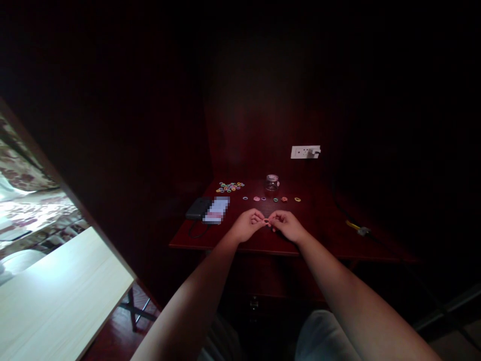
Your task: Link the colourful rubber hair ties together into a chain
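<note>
Both my hands meet over the dark red desk (323,230) near its front edge. My left hand (248,224) and my right hand (287,225) each pinch one side of a small dark ring (266,221) held between the fingertips. Behind the hands a row of several small coloured rings (270,199) lies on the desk. A heap of more coloured rings (230,187) sits at the back left. A small glass jar (272,182) stands at the back, just behind the row.
A dark flat device with a cable (198,208) and a blurred card (217,210) lie at the desk's left. A white wall socket (305,152) holds a plug. A yellow-tipped cable (356,228) lies at the right. A pale wooden table (56,291) stands at far left.
</note>
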Available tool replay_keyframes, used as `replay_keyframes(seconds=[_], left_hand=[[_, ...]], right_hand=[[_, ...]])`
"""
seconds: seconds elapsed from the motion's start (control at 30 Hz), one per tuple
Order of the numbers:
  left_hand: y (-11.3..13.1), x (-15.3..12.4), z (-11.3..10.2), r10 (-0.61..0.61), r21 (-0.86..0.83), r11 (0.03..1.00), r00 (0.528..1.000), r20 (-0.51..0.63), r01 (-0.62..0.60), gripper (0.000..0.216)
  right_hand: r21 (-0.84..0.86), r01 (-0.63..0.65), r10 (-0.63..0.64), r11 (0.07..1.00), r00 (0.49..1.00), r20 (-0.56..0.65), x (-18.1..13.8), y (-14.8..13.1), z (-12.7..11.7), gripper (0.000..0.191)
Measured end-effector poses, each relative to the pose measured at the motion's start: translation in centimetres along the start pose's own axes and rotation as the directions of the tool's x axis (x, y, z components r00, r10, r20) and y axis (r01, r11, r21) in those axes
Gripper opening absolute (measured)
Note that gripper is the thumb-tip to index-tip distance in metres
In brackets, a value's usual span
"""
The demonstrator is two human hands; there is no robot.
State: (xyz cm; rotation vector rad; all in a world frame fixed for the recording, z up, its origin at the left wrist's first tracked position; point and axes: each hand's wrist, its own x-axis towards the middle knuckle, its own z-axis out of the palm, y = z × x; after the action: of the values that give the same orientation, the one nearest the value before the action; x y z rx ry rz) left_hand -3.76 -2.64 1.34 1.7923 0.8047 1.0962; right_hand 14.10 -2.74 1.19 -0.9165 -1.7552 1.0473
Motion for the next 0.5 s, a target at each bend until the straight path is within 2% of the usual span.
replay_keyframes(seconds=[0.23,0.5], left_hand=[[0.24,-0.09,-0.02,-0.001,-0.025,1.000,1.000,0.006,0.001,0.029],[0.75,-0.29,0.04,0.006,-0.032,0.999,0.999,0.036,-0.005,0.029]], right_hand=[[0.050,-0.015,0.015,0.999,1.000,0.011,-0.09,-0.15,-0.28,0.025],[0.022,-0.012,0.012,1.000,1.000,0.013,0.07,0.14,-0.07,0.024]])
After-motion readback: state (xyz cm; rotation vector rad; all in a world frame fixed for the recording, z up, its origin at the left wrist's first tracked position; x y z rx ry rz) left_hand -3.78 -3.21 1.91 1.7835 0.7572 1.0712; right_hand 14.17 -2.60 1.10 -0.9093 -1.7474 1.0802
